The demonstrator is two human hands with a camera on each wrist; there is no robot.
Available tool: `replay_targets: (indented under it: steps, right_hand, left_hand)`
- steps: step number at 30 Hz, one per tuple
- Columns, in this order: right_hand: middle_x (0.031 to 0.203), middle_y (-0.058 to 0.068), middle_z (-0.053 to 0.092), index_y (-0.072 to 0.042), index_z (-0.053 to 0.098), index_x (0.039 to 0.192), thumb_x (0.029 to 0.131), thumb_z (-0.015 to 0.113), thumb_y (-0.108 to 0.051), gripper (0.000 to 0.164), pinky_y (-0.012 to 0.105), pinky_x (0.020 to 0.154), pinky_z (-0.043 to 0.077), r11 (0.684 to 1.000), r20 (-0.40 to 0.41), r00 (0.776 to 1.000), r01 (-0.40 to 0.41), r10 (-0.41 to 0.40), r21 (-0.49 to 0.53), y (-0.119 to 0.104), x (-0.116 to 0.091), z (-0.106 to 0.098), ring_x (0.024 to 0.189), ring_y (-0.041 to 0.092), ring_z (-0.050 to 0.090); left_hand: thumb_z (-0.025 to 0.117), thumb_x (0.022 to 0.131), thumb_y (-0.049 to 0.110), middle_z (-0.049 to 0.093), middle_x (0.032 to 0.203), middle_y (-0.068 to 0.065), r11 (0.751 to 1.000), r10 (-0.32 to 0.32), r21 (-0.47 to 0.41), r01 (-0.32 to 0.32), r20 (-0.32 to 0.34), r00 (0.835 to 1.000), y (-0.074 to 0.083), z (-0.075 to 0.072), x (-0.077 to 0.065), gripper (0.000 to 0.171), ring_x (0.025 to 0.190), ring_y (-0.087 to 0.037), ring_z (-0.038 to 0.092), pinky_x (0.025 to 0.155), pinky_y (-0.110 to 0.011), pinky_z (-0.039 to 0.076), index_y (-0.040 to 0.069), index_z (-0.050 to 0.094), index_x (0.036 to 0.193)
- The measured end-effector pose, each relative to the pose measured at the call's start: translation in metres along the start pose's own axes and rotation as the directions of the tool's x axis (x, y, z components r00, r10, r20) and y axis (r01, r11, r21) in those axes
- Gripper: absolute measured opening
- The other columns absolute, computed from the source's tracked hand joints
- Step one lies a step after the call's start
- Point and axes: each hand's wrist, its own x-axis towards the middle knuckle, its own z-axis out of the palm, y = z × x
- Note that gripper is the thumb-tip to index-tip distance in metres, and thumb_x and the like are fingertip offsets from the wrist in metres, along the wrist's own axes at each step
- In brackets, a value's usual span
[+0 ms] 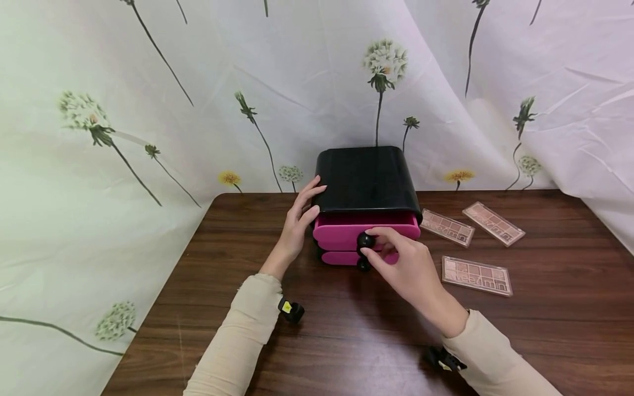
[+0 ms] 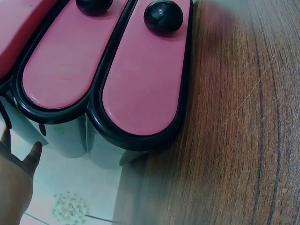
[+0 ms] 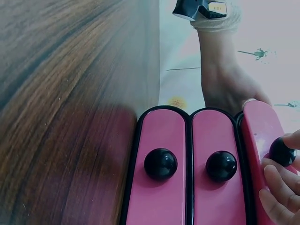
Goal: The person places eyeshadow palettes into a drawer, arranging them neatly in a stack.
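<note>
A small black drawer cabinet (image 1: pixel 364 179) with pink drawer fronts stands on the table. Its top drawer (image 1: pixel 337 237) is pulled partly out, showing a narrow gap under the black top. My right hand (image 1: pixel 411 267) pinches the round black knob (image 3: pixel 282 151) of that drawer between thumb and fingers. Along the cabinet's left side rests my left hand (image 1: pixel 297 220), fingers extended, touching the casing near its top edge. In the left wrist view, the lower drawers' pink fronts (image 2: pixel 143 84) sit flush in their black frames.
Three eyeshadow palettes lie right of the cabinet: one partly behind its corner (image 1: pixel 451 228), another farther back (image 1: pixel 494 223), and a third nearer the front (image 1: pixel 477 276). Behind the brown wooden table (image 1: pixel 346 341) hangs a white cloth (image 1: pixel 198 66) printed with dandelions.
</note>
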Motion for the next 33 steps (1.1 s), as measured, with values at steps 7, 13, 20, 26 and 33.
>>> replay_targets:
  steps: [7, 13, 20, 26, 33]
  right_hand:
    - [0.079, -0.006, 0.066, -0.018, 0.064, 0.107, 0.075, 0.077, -0.018, 0.035, 0.022, 0.061, 0.05, 0.999, -0.011, 1.0, 0.029, -0.029, -0.019, -0.004, -0.003, -0.001, 0.065, 0.0, 0.058]
    - [0.078, -0.005, 0.066, -0.019, 0.064, 0.107, 0.074, 0.077, -0.016, 0.036, 0.021, 0.06, 0.05, 0.998, -0.027, 0.998, 0.052, -0.052, -0.026, -0.006, -0.007, -0.002, 0.064, 0.0, 0.058]
    - [0.076, -0.007, 0.065, -0.018, 0.064, 0.108, 0.075, 0.077, -0.016, 0.036, 0.024, 0.061, 0.052, 0.999, -0.009, 0.999, 0.045, -0.045, -0.006, -0.01, -0.01, -0.005, 0.067, 0.002, 0.059]
    - [0.073, -0.01, 0.063, -0.018, 0.064, 0.106, 0.074, 0.077, -0.017, 0.035, 0.02, 0.06, 0.05, 0.998, -0.012, 0.998, 0.061, -0.062, -0.023, -0.013, -0.013, -0.006, 0.064, 0.0, 0.058]
    - [0.074, -0.008, 0.064, -0.018, 0.064, 0.106, 0.073, 0.078, -0.017, 0.035, 0.017, 0.056, 0.047, 0.996, -0.022, 0.997, 0.079, -0.08, -0.041, -0.017, -0.016, -0.007, 0.061, -0.001, 0.057]
  left_hand:
    - [0.037, 0.09, 0.014, 0.023, 0.15, -0.018, 1.0, -0.002, -0.014, 0.002, -0.005, 1.0, -0.001, 0.001, -0.001, 0.048, 0.138, -0.022, 0.02, 0.103, -0.055, 0.019, -0.006, 0.042, 0.134]
    - [0.039, 0.09, 0.016, 0.024, 0.15, -0.017, 1.0, 0.002, -0.008, -0.002, -0.011, 1.0, -0.002, 0.001, 0.0, 0.048, 0.139, -0.022, 0.018, 0.102, -0.055, 0.019, -0.004, 0.043, 0.133]
    - [0.039, 0.089, 0.015, 0.025, 0.149, -0.017, 1.0, 0.007, -0.017, -0.007, -0.011, 1.0, -0.002, 0.0, 0.0, 0.048, 0.139, -0.023, 0.018, 0.101, -0.056, 0.02, -0.005, 0.043, 0.133]
    - [0.039, 0.089, 0.015, 0.025, 0.15, -0.016, 1.0, 0.005, -0.018, -0.005, -0.008, 1.0, -0.002, 0.0, 0.0, 0.048, 0.139, -0.021, 0.018, 0.102, -0.055, 0.02, -0.004, 0.044, 0.133]
    - [0.039, 0.089, 0.016, 0.025, 0.149, -0.016, 1.0, -0.001, -0.023, 0.001, -0.007, 1.0, -0.001, 0.0, 0.0, 0.049, 0.138, -0.022, 0.022, 0.102, -0.054, 0.021, -0.005, 0.043, 0.133]
